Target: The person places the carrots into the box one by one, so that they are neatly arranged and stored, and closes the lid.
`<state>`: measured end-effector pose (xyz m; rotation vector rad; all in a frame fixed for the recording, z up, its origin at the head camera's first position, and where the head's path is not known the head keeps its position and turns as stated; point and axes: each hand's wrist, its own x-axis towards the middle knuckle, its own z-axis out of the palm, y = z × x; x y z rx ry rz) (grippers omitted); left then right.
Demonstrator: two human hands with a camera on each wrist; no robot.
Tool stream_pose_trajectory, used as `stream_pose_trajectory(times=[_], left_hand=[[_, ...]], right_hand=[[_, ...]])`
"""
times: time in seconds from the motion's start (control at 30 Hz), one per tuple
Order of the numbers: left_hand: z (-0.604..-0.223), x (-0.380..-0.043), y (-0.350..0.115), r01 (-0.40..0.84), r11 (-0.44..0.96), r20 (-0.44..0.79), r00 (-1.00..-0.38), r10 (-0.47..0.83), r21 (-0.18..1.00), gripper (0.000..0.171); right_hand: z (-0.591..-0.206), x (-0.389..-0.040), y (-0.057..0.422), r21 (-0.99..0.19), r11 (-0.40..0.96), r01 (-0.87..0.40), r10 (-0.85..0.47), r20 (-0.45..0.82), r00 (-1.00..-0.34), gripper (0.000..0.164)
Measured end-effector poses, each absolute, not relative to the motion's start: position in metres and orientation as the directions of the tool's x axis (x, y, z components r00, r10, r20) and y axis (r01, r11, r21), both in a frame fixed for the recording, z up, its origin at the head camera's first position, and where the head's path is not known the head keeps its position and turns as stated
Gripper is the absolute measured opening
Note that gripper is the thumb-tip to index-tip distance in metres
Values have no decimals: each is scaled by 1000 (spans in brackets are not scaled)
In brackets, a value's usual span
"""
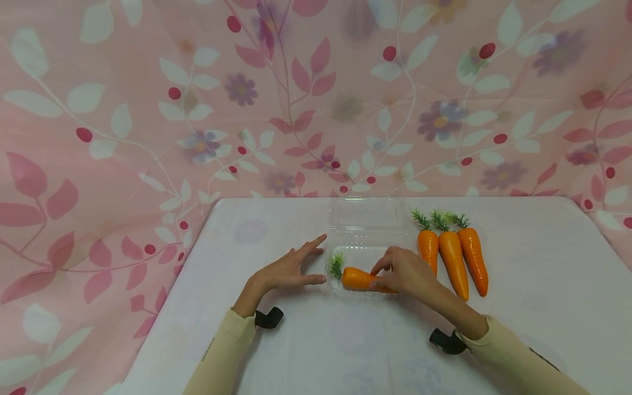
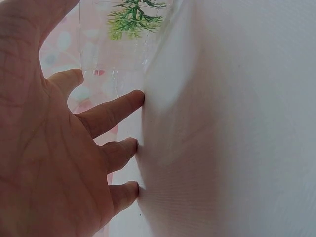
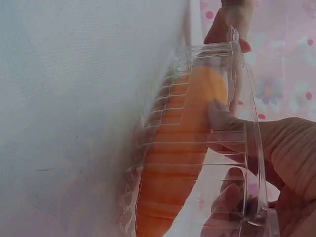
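An orange carrot (image 1: pixel 357 278) with a green leafy top (image 1: pixel 337 265) lies sideways in a clear plastic clamshell box (image 1: pixel 340 292), whose lid (image 1: pixel 366 213) is folded back. My right hand (image 1: pixel 406 274) reaches into the box and pinches the carrot between thumb and fingers. Through the box's clear wall, the right wrist view shows the thumb (image 3: pixel 220 116) against the carrot (image 3: pixel 170 163). At the box's left side, my left hand (image 1: pixel 288 269) has its fingers and thumb spread. In the left wrist view, its fingertips (image 2: pixel 134 98) meet the white tabletop near the box.
Three more carrots (image 1: pixel 453 258) with green tops lie side by side right of the box, close to my right hand. A white cloth covers the table (image 1: pixel 316 351). Behind it hangs a pink floral curtain (image 1: pixel 316 99).
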<state>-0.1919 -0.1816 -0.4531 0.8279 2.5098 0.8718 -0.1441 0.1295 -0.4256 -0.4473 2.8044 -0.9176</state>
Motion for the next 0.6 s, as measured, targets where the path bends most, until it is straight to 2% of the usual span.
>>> stream_pose_trajectory(times=[0.6], left_hand=[[-452,-191,-181,409,647,-146,-764,629,643,98]], right_hand=[[-413,-139,150,-682,692,-237,-317,7,-948,27]])
